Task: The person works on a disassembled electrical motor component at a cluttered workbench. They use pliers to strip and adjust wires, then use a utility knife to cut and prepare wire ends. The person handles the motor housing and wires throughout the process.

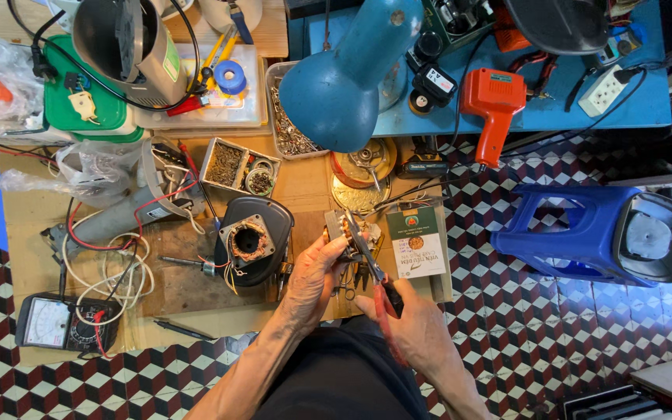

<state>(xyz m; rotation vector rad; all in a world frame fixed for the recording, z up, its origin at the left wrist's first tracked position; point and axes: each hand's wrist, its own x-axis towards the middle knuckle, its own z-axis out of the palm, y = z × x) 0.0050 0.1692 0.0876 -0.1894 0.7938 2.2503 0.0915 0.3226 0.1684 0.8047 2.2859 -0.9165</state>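
Left hand [314, 281]: gripping a small part [341, 231], fingers curling round its lower side, holding it up just right of the motor [252, 239].
Right hand [415, 327]: closing round the red handles of the pliers [370, 260], lying below and right of the motor.
Pliers: running up and left from the right hand, their tips touching the part.
Part: a small brown and metal block, sitting between the motor and the box [416, 242]; finer detail is too small to tell.
Motor: a dark round housing with a copper-coloured core showing in a square opening, resting on the counter [305, 183].
Box: green and white carton lying flat, just right of the part, well right of the motor.
Meter [66, 323]: black, with a white dial, lying far left of and below the motor, beside a coil of white cable [106, 268].
Lamp [349, 74]: blue shade hanging above and right of the motor.
Tray [239, 166]: divided, holding small screws, sitting just above the motor.
Gun tool [494, 105]: orange, pistol-shaped, lying well up and right of the motor, on a blue surface.
Stool [585, 233]: blue plastic, lying on its side on the chequered floor, far right of the motor.
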